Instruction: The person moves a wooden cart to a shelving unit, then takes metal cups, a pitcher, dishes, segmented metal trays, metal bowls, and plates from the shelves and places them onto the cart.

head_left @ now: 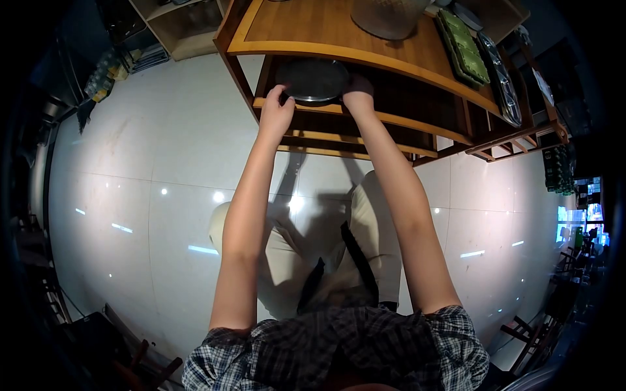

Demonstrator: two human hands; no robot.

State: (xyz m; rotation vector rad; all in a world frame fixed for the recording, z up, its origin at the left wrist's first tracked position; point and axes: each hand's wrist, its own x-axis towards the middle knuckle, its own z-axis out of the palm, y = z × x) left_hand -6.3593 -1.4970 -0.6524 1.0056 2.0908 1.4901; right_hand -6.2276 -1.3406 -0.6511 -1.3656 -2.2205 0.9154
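A dark, round, shallow vessel with a shiny rim (pixel 313 79), perhaps a pan or a tray, is level at the opening of the shelf just below the wooden top. My left hand (pixel 276 112) grips its left edge, thumb and fingers at the rim. At the opposite edge is my right hand (pixel 358 93), closed around the side; its fingertips are partly hidden in shadow. The far part of the vessel sits under the shelf's top board.
The wooden shelf unit (pixel 313 32) has lower slatted tiers. On its top stand a translucent container (pixel 388 16), green egg-type trays (pixel 462 49) and a foil-like tray (pixel 501 78). A pale cabinet (pixel 186 29) is at back left. Chairs (pixel 140 365) stand behind left on the tiled floor (pixel 130 215).
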